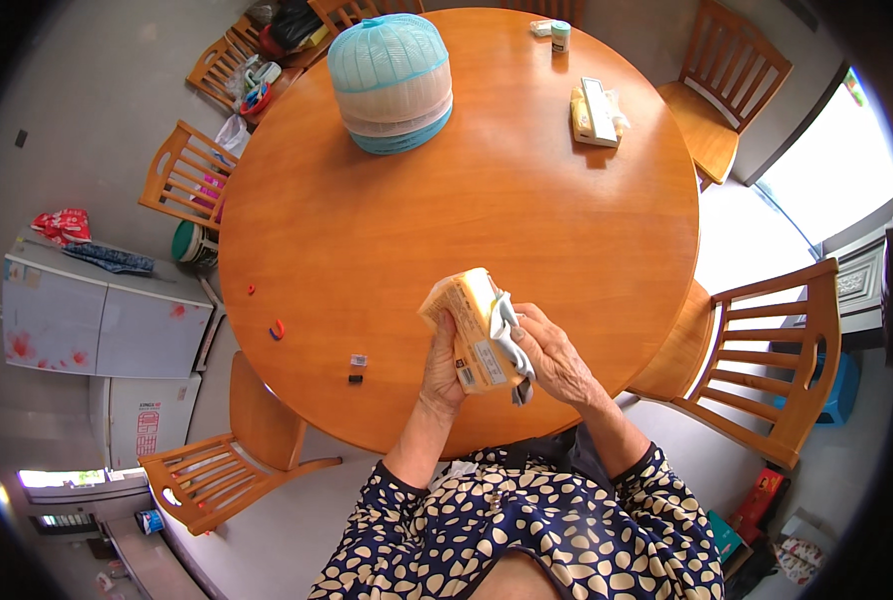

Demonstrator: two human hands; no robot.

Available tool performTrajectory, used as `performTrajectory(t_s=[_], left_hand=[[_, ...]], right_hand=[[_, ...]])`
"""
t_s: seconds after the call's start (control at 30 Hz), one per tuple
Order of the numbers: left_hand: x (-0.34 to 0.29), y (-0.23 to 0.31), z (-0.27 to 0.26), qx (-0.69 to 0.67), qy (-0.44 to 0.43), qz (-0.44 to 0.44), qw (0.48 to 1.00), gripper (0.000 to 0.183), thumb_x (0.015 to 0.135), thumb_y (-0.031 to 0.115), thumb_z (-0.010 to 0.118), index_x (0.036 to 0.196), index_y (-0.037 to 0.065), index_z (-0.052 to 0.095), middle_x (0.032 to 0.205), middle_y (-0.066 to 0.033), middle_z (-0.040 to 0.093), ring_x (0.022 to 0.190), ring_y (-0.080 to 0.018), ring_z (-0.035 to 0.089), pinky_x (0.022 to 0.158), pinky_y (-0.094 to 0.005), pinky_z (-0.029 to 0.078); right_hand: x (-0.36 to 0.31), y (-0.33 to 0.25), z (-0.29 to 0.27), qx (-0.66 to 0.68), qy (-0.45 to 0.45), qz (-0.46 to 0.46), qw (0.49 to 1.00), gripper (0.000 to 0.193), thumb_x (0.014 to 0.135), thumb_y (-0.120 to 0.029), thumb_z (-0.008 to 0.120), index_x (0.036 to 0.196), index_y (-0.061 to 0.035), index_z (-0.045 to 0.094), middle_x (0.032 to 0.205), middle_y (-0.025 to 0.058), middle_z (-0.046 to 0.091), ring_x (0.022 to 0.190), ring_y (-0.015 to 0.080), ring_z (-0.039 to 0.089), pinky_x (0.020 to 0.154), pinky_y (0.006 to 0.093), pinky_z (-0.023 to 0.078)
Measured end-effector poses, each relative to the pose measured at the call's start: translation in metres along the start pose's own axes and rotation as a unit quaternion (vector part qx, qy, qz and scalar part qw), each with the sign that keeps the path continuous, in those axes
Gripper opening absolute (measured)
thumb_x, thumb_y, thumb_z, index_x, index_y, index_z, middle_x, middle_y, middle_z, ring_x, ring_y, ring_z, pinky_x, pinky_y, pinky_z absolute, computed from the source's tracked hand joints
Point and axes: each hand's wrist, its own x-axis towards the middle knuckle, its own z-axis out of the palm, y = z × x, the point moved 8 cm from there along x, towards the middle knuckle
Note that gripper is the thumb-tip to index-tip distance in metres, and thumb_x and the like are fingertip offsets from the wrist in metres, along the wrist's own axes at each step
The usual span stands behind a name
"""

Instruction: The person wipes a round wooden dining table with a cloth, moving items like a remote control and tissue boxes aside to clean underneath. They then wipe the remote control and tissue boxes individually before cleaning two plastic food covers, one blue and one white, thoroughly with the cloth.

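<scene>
Just above the near part of the round wooden table, my left hand (441, 372) grips a yellow plastic-wrapped pack (464, 318), which looks like a pack of tissues. Its thumb lies over the pack's printed face, and the pack is tilted. My right hand (557, 358) is closed on a pale grey-blue cloth (508, 338) and presses it along the pack's right side. Part of the cloth hangs down by the pack's lower corner. The fingertips of my right hand are partly hidden behind the cloth.
On the table (527, 220) stand a blue-and-white mesh food cover (392, 85), another yellow pack (580, 115) under a white box (597, 110), and a small canister (561, 38). A red-and-blue curved piece (278, 329) and a small black piece (356, 379) lie at left. Wooden chairs (767, 365) surround it.
</scene>
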Motion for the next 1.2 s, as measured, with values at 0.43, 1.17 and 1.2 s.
performTrajectory(t_s=[0.43,1.17,1.2], left_hand=[[0.004,-0.016,0.003,-0.055,-0.108,-0.001,0.993,0.061,0.095,0.053,0.049,0.136,0.009,0.047,0.13,-0.011,0.057,0.116,-0.0288,0.058,0.091,-0.044,0.055],[0.061,-0.036,-0.004,-0.002,0.129,0.011,0.992,0.063,0.094,0.06,0.048,0.133,0.011,0.047,0.128,-0.008,0.058,0.115,-0.0239,0.059,0.097,-0.0447,0.053],[0.062,-0.044,-0.001,-0.019,0.155,0.011,0.988,0.063,0.094,0.06,0.047,0.133,0.01,0.047,0.128,-0.0078,0.058,0.116,-0.0237,0.058,0.099,-0.044,0.052]], right_hand=[[0.016,0.017,0.001,0.053,0.078,0.045,0.995,0.026,0.101,-0.013,0.048,0.122,-0.0005,0.058,0.103,0.0083,0.058,0.099,0.017,0.057,0.085,0.0283,0.047],[0.004,0.001,-0.068,-0.166,0.288,-0.097,0.938,0.04,0.089,0.002,0.055,0.129,-0.0008,0.054,0.115,0.0176,0.051,0.1,0.0285,0.056,0.085,0.0358,0.049],[0.009,0.015,-0.062,-0.177,0.282,-0.094,0.938,0.045,0.088,0.003,0.054,0.133,-0.0007,0.051,0.12,0.0209,0.047,0.106,0.0341,0.053,0.09,0.0391,0.047]])
